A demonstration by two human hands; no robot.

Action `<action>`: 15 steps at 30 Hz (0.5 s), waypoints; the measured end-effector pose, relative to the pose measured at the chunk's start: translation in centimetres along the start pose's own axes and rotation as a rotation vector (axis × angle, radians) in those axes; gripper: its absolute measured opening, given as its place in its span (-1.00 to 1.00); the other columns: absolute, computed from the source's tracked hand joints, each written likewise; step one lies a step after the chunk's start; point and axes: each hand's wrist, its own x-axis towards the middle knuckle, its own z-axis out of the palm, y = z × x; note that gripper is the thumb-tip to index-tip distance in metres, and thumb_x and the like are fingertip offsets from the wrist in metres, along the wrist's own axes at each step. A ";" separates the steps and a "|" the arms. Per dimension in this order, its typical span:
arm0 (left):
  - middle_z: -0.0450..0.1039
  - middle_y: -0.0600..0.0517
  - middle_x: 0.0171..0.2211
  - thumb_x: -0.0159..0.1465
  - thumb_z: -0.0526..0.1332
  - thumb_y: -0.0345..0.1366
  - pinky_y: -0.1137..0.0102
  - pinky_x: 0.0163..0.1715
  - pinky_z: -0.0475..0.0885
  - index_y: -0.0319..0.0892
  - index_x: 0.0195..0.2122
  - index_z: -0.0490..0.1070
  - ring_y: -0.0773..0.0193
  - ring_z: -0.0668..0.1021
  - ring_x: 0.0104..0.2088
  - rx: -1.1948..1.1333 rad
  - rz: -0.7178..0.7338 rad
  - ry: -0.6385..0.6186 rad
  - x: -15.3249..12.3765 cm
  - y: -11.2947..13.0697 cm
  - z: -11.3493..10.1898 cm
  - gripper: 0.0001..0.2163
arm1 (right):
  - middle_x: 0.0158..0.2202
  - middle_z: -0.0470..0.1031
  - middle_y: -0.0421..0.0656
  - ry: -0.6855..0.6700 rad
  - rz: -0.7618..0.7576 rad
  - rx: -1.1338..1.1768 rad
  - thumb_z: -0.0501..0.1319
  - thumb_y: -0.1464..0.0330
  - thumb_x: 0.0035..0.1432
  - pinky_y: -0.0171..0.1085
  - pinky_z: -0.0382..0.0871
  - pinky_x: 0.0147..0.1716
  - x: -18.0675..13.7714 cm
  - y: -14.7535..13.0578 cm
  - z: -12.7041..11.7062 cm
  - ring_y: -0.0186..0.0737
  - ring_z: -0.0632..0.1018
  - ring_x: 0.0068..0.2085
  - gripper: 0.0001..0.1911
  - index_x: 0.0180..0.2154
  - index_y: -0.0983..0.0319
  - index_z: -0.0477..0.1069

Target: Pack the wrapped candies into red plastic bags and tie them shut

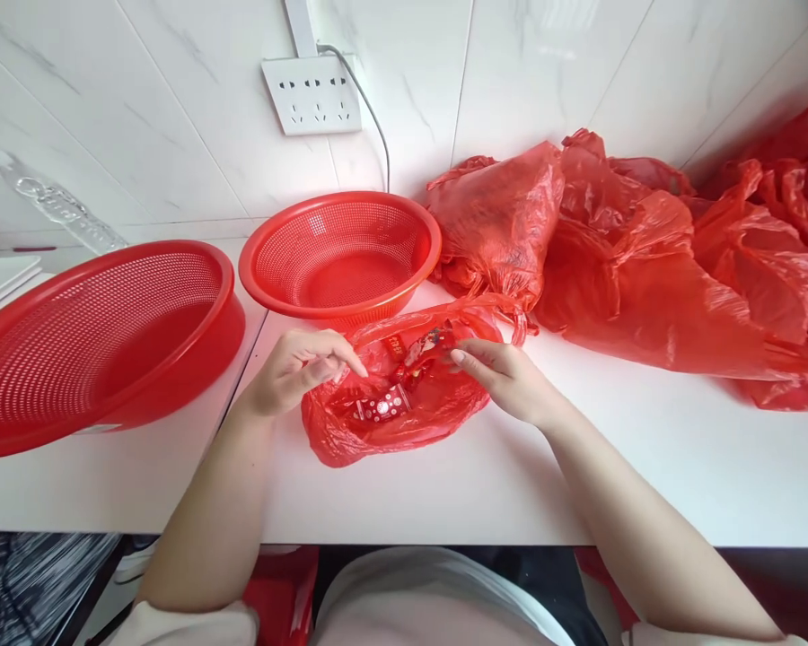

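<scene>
A thin red plastic bag [337,438] lies with its mouth spread wide on the white table. Inside it are several small wrapped packets, among them a red packet with white dots [383,405] and a packet with a coloured print [425,346]. My left hand [303,370] is over the bag's left rim, index finger stretched toward the inside and thumb apart from it. At the right rim, my right hand [512,377] reaches in with thumb and index finger extended beside the printed packet. Neither hand visibly holds anything. Some right fingers are hidden behind the hand.
A red perforated basket [340,305] stands behind the bag, and a larger red basket [219,359] at left. Filled red plastic bags [619,260] crowd the back right. A clear plastic bottle [60,206] and a wall socket panel with a cable [313,94] are farther back.
</scene>
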 end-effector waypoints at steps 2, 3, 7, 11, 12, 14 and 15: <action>0.28 0.05 -0.69 0.30 0.08 0.14 0.28 -0.29 0.44 -0.16 -0.27 0.62 0.29 0.40 -0.58 -0.073 -0.013 -0.071 -0.2 1.0 -0.5 -0.50 | -0.18 0.60 -0.11 0.173 -0.067 -0.144 0.08 0.19 0.33 -0.14 0.46 -0.16 0.0 0.0 0.1 -0.09 0.60 -0.19 -0.70 -0.12 0.18 0.51; 0.33 0.03 -0.69 0.29 0.10 0.14 0.24 -0.21 0.45 -0.14 -0.26 0.63 0.27 0.44 -0.57 -0.096 -0.034 -0.143 -0.3 1.8 -0.7 -0.52 | -0.14 0.59 -0.09 0.278 -0.113 -0.202 0.10 0.22 0.32 -0.11 0.45 -0.12 0.0 0.0 0.0 -0.07 0.59 -0.14 -0.73 -0.10 0.18 0.49; 0.58 -0.07 -0.51 0.20 0.27 0.01 0.06 0.16 0.30 -0.03 -0.19 0.64 0.12 0.59 -0.43 -0.086 -0.183 -0.497 -0.9 5.6 -1.4 -0.70 | -0.03 0.53 -0.05 0.535 -0.321 -0.206 0.10 0.32 0.31 -0.06 0.39 0.05 -0.7 -1.0 -0.5 -0.05 0.52 0.02 -0.77 -0.05 0.15 0.44; 0.59 -0.04 -0.54 0.02 0.41 -0.08 0.04 0.18 0.29 0.05 -0.25 0.66 0.09 0.61 -0.46 -0.088 -0.254 -0.514 -1.4 7.7 -1.4 -0.75 | -0.07 0.54 -0.05 0.367 -0.457 -0.221 0.08 0.37 0.33 -0.07 0.41 0.02 -1.2 -2.6 0.3 -0.08 0.53 -0.03 -0.77 -0.05 0.13 0.43; 0.58 -0.03 -0.56 0.01 0.42 -0.06 0.05 0.19 0.29 0.05 -0.27 0.66 0.10 0.60 -0.48 -0.103 -0.259 -0.495 -1.4 7.8 -1.4 -0.75 | -0.09 0.54 -0.06 0.238 -0.501 -0.240 0.05 0.38 0.34 -0.10 0.42 0.00 -1.2 -2.9 1.0 -0.10 0.54 -0.05 -0.76 -0.05 0.13 0.44; 0.56 -0.03 -0.59 -0.01 0.42 -0.01 0.06 0.20 0.28 0.05 -0.30 0.67 0.11 0.60 -0.51 -0.128 -0.264 -0.473 -1.4 7.5 -1.3 -0.73 | -0.07 0.54 -0.05 -0.041 -0.591 -0.298 0.01 0.41 0.37 -0.14 0.42 -0.01 -1.0 -3.4 2.8 -0.13 0.54 -0.04 -0.73 -0.02 0.16 0.43; 0.56 -0.03 -0.60 -0.02 0.42 0.02 0.06 0.20 0.28 0.04 -0.32 0.67 0.10 0.60 -0.51 -0.138 -0.263 -0.467 -1.4 7.3 -1.4 -0.72 | -0.05 0.53 -0.03 -0.156 -0.621 -0.338 0.01 0.41 0.37 -0.14 0.42 -0.01 -0.8 -3.5 3.8 -0.13 0.53 -0.03 -0.72 0.01 0.18 0.41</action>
